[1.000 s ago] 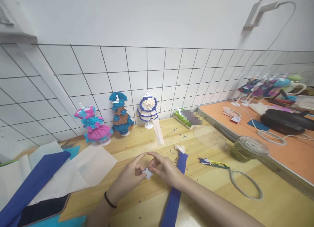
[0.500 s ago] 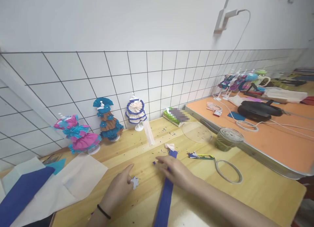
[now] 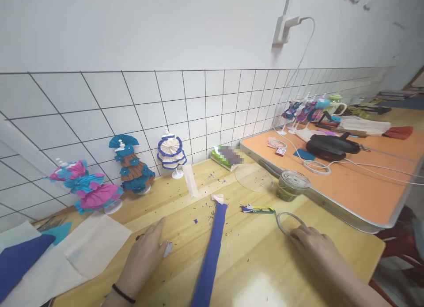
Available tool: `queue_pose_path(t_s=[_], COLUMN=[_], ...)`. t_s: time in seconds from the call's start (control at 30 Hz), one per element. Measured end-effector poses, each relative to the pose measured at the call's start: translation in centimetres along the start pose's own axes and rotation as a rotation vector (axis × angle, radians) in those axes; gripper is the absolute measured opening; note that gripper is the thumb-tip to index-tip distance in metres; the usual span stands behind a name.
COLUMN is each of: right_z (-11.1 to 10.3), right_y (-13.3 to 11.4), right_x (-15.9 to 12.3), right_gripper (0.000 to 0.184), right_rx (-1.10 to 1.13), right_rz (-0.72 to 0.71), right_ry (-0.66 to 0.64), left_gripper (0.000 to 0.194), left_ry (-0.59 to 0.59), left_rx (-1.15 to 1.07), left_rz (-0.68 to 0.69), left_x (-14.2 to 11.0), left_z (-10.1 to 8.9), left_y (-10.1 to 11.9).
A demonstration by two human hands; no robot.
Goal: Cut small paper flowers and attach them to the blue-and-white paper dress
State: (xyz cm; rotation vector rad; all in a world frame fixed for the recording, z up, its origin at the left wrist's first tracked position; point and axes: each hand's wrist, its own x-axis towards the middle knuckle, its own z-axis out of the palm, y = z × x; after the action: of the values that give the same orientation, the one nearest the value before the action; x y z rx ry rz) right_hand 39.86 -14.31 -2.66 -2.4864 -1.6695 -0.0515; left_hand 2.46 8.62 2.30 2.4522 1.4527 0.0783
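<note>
My right hand [image 3: 313, 243] reaches to the right of the table, its fingers curled over the near rim of a thin pale ring, like a roll of tape [image 3: 282, 224]. My left hand [image 3: 145, 249] rests on the wood with fingers stretched out. Beside its thumb is a small whitish paper-like piece [image 3: 168, 248]; whether the thumb touches it I cannot tell. Between my hands runs a long strip of dark blue crepe paper [image 3: 210, 258], a cream scrap [image 3: 217, 198] at its far end. Small yellow-green snips [image 3: 263, 209] lie just beyond the ring.
Three paper-dressed doll stands [image 3: 170, 152] line the tiled wall. Cream and blue sheets [image 3: 96, 245] spread at the left. A lidded tub [image 3: 291, 185], clear disc [image 3: 253, 178] and green pack [image 3: 225, 157] stand farther back. An orange table [image 3: 357, 179] adjoins, holding a black case [image 3: 333, 146] and cables.
My right hand has left the blue strip and moved right to the ring. My left hand stays near the whitish piece. The view has turned slightly right.
</note>
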Motion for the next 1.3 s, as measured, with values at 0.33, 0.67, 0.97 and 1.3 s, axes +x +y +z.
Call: queue_pose_path(t_s=[0.33,0.67,0.97,1.3], right_z=[-3.3,-4.6,-5.1,-4.1], right_y=[-6.8,-16.1,-16.6,-15.8], right_x=[0.4,1.7,2.0,2.1], right_gripper=[0.016,0.022,0.039,0.015], right_rx=[0.302,0.522,0.417,0.411], right_rz=[-0.298,-0.738,-0.847,-0.673], right_ry=[0.271,0.208,0.22,0.352], left_gripper=[0.035,0.028,0.009,0.018], left_ry=[-0.094,0.015,0.243,0.584], left_rx=[-0.605,-1.286,-1.085,-0.493], left_rz=[0.114,0.032,0.202,0.778], left_x=[-1.1,-2.1,-1.9,-5.1], left_z=[-0.6,0.1,0.1,-1.2], left_y=[6.9,8.0,6.3,7.1])
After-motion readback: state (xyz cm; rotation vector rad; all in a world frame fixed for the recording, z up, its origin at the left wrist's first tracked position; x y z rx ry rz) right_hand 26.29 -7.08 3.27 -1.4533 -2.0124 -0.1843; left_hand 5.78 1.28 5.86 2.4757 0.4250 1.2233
